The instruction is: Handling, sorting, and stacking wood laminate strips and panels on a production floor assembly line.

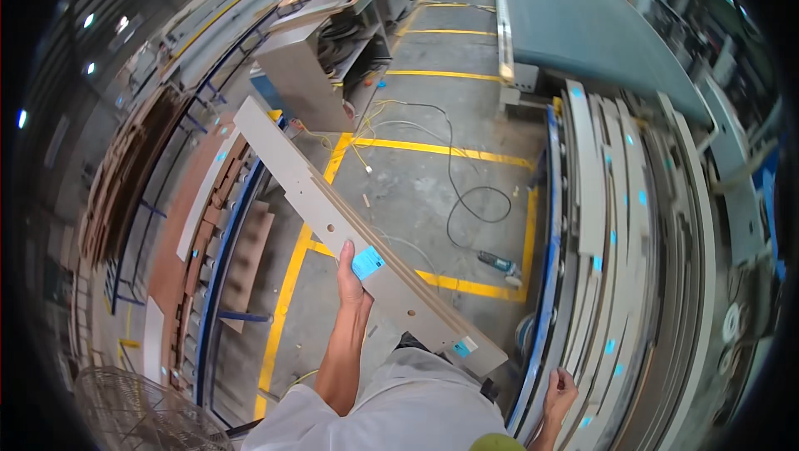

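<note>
A long pale panel board (414, 290) slants across in front of me, from the upper left down to my waist at the right. My left hand (350, 277) is closed on its near edge, the thumb lying on its face beside a blue label (367, 262). Round holes and a second label mark that face. Brown layers show along the far edge; I cannot tell whether this is one board or several held together. Over the stacked boards (588, 301) on the right, my right hand (560, 397) has its fingers curled in, with nothing visible in them.
Blue-framed roller conveyors (225, 276) flank me, bearing brown boards at left. Yellow lines (441, 148) cross the grey floor, where a green-and-black power tool (498, 263) and loose cables (450, 193) lie. A wide grey-green belt (583, 22) is ahead right; a wire fan (137, 405) stands at lower left.
</note>
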The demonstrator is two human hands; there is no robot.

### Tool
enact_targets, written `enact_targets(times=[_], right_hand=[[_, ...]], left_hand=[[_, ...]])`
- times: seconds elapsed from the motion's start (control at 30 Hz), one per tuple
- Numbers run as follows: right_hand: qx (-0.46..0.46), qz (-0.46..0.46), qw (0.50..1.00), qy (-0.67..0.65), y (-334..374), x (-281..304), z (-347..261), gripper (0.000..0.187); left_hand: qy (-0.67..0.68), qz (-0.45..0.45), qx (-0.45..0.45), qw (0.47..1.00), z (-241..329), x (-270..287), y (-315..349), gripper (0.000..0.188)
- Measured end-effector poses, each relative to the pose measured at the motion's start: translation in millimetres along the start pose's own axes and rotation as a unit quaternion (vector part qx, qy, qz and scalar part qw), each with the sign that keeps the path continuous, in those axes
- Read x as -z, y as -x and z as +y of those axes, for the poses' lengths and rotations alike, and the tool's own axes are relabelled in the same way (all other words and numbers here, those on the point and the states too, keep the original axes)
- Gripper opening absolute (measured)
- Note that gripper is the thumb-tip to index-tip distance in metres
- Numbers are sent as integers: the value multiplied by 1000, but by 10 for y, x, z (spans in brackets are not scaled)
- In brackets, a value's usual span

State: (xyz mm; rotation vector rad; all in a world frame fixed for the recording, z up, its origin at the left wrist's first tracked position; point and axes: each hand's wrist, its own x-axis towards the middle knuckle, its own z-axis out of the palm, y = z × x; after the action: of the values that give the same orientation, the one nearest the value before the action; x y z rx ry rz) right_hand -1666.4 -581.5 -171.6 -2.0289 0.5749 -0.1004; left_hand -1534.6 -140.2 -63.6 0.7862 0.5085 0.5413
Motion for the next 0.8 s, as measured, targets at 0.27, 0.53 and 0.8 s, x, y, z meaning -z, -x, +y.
enact_targets(times=[0.27,0.53,0.8], right_hand=[[-18,-357,907,-221,-472,-1748,-1225,57],[60,-407,898,-157,-1123,-2840,-2297,48],[10,-519,845,-132,-2526,-4035,-2842,39]], left_hand=[[85,37,20,996,476,405,-1115,46],[95,141,-1,986,719,184,-2172,45],[93,165,16,982,726,-485,-3776,49]])
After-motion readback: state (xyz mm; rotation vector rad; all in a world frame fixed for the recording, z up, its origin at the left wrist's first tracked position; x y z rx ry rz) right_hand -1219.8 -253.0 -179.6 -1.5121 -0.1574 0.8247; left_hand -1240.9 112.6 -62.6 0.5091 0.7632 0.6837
